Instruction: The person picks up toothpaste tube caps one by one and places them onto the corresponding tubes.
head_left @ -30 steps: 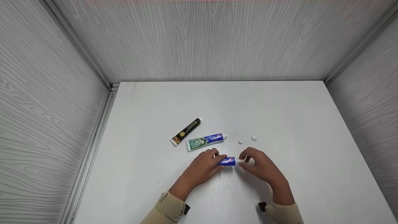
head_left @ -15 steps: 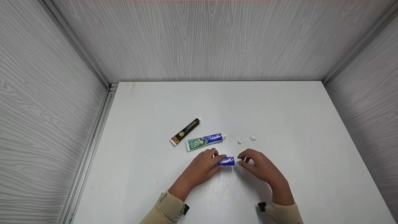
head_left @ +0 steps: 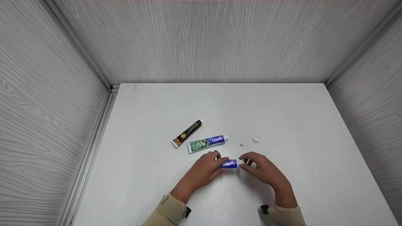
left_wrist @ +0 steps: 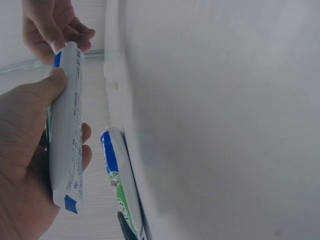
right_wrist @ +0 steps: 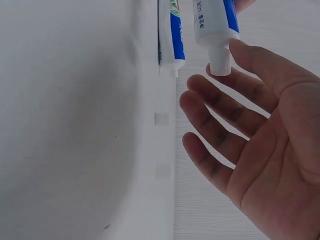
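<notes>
My left hand (head_left: 204, 168) grips a blue and white toothpaste tube (head_left: 229, 163) around its body. In the left wrist view the tube's white back with small print faces the camera, and the thumb lies along one edge. A white ribbed cap (right_wrist: 220, 61) sits at the tube's nozzle end in the right wrist view. The thumb and index finger of my right hand (head_left: 263, 168) pinch this cap from both sides, and the other fingers are loosely bent. Beyond the hands lies a green and blue toothpaste tube (head_left: 207, 143), its nozzle pointing right.
A black toothpaste tube (head_left: 187, 133) lies slanted behind the green one. To the right, on the white table (head_left: 150, 110), are a small white cap (head_left: 241, 144) and a wider whitish cap (head_left: 255, 139). Grey wood-grain panels (head_left: 201, 40) enclose the table at the back and sides.
My right hand has shifted slightly left, bringing its fingertips closer to the tube's shoulder. My left hand keeps its grip on the tube. The other tubes and loose caps stay put.
</notes>
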Motion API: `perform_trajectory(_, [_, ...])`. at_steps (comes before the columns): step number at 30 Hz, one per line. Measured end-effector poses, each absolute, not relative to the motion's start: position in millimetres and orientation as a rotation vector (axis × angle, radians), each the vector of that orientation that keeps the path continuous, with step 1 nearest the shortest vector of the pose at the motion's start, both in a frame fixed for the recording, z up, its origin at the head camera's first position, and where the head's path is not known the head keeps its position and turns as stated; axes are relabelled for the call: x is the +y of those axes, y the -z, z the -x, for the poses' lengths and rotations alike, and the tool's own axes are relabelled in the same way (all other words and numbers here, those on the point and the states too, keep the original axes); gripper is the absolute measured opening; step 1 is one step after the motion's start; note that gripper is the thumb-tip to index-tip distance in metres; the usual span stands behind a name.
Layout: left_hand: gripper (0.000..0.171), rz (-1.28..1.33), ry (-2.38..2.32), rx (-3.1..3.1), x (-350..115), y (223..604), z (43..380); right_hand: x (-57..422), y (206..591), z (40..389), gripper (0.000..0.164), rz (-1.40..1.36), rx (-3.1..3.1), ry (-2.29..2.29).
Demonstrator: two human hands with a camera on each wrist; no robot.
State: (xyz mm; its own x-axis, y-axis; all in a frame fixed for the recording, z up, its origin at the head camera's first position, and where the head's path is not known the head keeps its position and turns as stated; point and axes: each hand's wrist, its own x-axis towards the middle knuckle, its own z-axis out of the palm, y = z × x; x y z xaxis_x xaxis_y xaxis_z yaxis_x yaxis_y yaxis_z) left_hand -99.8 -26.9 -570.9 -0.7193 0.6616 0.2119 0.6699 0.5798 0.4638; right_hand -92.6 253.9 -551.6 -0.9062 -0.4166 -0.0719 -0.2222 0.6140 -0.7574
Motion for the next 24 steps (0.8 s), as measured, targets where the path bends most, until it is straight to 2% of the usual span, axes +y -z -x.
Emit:
perform_trajectory(10, [0.04, 1.161, 0.84, -2.792, -26.9, 570.0, 100.2, 254.9, 549.7, 92.8, 0.031, 0.527, 2.633, 1.222])
perform_trajectory(24, [0.041, 1.168, 0.82, -2.792, -26.0, 571.7, 99.8, 253.0, 549.6, 93.5, 0.021, 0.551, 2.645, 1.216])
